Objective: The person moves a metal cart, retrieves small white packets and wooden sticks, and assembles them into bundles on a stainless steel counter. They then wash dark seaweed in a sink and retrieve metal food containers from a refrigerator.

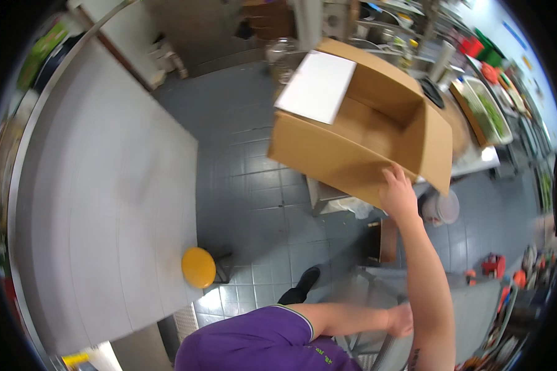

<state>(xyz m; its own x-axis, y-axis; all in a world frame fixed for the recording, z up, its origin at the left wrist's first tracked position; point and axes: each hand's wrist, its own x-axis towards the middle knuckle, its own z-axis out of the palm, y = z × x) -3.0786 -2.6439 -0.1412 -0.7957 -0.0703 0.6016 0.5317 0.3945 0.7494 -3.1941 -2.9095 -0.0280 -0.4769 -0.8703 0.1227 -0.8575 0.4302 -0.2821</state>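
An open brown cardboard box (334,157) stands tilted at the far end of my reach, and its inside shows no contents. A flat white rectangular panel (319,86) covers its left end; I cannot tell whether it is a flap or a separate sheet. My right hand (397,190) grips the box's near rim close to the right corner, fingers over the edge. Lower down, my left hand (401,320) is bent across in front of my body, beside a grey metal stand (384,275). Blur and my right forearm hide its fingers.
A large pale grey surface (105,204) fills the left side, with a yellow round stool (198,268) by its edge. Right of the box are a round wooden board (460,133) and a white tray of greens (504,127). A white bucket (442,208) stands on the tiled floor (254,204).
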